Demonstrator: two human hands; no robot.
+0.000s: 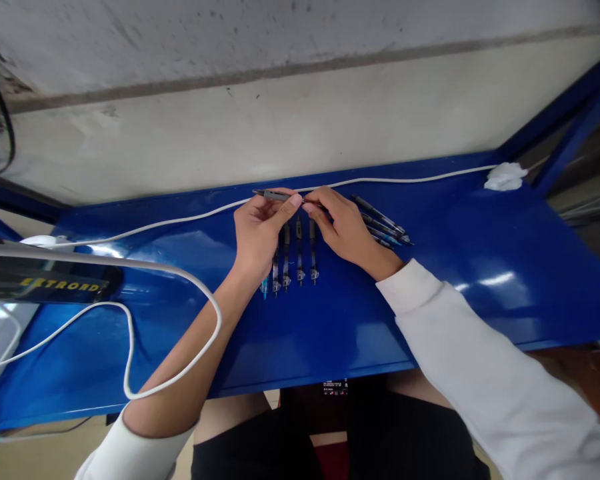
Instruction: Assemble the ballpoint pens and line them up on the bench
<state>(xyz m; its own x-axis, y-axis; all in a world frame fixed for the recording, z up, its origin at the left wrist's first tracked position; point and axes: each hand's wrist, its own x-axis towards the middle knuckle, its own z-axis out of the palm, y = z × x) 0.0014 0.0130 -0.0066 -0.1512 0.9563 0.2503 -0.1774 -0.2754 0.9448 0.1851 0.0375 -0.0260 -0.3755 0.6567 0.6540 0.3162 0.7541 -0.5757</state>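
Observation:
My left hand (pixel 257 237) is closed in a pinch around a dark grey pen (pixel 275 195), whose pointed end faces left. At the pen's right end, the fingers of my right hand (pixel 347 230) press together on a thin dark part; most of it is hidden by the fingertips. Just below my hands a row of click pens (pixel 299 250) with dark grips and clear barrels lies side by side, partly covered by my left hand. Beside my right wrist rests a loose bunch of similar pens (pixel 380 217), some with blue parts.
A white cable (pixel 405 180) crosses the back of the blue table (pixel 320 333). Another white cable (pixel 217 313) loops over my left forearm. A black box with yellow lettering (pixel 60 283) stands at the left, and a crumpled white wad (pixel 505 176) lies at the back right.

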